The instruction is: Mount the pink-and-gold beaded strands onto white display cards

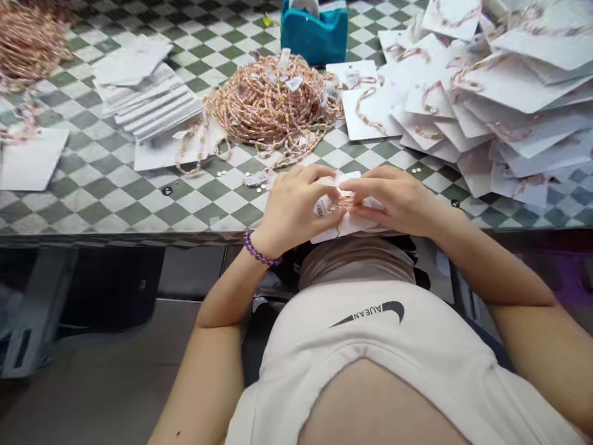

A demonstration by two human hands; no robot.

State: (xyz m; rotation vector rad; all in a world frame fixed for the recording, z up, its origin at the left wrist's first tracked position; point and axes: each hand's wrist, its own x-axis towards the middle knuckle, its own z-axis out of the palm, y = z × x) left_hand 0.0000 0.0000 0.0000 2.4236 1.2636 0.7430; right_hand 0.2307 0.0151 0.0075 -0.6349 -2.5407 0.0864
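Note:
At the table's front edge, both hands meet over a white card (352, 225). A pink-and-gold beaded strand (343, 203) lies bunched on it, with a small barcode tag (320, 207) at its left. My left hand (301, 201), a purple bead bracelet (260, 249) on its wrist, pinches the strand between thumb and forefinger. From the other side, the fingertips of my right hand (393, 196) close on the strand's right end. My fingers cover parts of the card and strand.
A heap of beaded strands (273, 102) lies ahead, a teal tape dispenser (315, 34) behind it. Blank white cards (155, 93) are stacked left of the heap; carded strands (500, 93) pile up at right. Another bundle of strands (28, 43) sits far left on the checkered tabletop (106, 207).

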